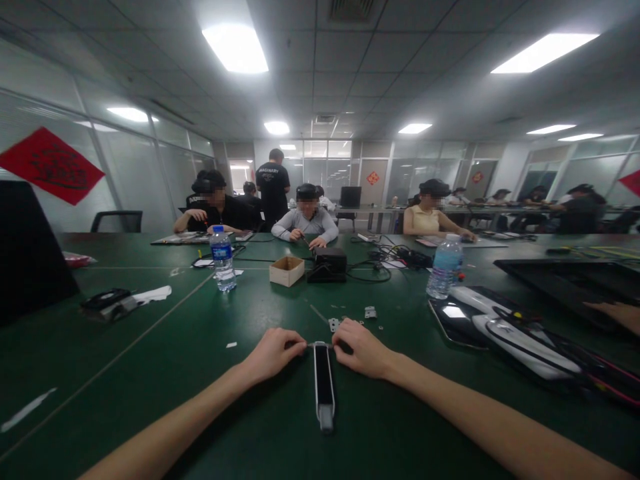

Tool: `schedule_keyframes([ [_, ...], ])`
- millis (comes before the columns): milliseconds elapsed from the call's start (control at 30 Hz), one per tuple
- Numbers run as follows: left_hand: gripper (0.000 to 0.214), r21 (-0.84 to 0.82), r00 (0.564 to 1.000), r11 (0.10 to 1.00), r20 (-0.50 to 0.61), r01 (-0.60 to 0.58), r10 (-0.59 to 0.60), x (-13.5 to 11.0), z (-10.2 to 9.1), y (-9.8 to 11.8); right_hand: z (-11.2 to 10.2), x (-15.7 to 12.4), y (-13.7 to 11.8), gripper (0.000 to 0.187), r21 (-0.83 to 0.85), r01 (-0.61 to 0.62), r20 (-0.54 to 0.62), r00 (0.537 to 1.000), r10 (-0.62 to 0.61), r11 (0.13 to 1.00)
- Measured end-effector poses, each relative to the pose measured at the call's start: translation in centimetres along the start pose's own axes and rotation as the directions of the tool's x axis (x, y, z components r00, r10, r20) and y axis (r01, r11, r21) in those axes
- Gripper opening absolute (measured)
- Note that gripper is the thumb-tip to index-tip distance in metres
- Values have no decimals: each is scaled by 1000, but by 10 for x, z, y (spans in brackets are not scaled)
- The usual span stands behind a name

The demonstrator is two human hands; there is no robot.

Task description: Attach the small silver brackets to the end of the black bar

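A long, narrow device (324,380) with a black face and whitish edges lies on the green table, its grey end pointing toward me. At its far end, my left hand (277,350) pinches from the left side, thumb and fingers together. Opposite it, the fingers of my right hand (364,348) are closed the same way at the right side. Something thin seems to run from the device's far end to both fingertips, too small to name. Just beyond my right hand lie a small metal plate (334,325) and a bent metal piece (370,312).
Beyond my hands stand a water bottle (223,260), an open small box (287,271) and a black box-shaped unit (327,263). To the right are another bottle (445,267), a phone (453,323), a white device (525,347) and another person's hand (617,315). Several people sit across.
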State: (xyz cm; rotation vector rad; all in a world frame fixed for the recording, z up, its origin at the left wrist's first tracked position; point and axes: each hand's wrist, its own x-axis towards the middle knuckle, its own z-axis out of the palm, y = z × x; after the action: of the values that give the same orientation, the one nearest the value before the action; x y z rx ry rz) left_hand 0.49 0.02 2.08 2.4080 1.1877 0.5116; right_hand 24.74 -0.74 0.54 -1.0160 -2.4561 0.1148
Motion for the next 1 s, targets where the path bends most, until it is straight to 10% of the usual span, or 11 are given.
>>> schedule_keyframes([
  [1000,23,-24,993,998,-102,-52,50,1,11,-11,-2,-1,-2,7,-17,6,21,1000,-6,1000],
])
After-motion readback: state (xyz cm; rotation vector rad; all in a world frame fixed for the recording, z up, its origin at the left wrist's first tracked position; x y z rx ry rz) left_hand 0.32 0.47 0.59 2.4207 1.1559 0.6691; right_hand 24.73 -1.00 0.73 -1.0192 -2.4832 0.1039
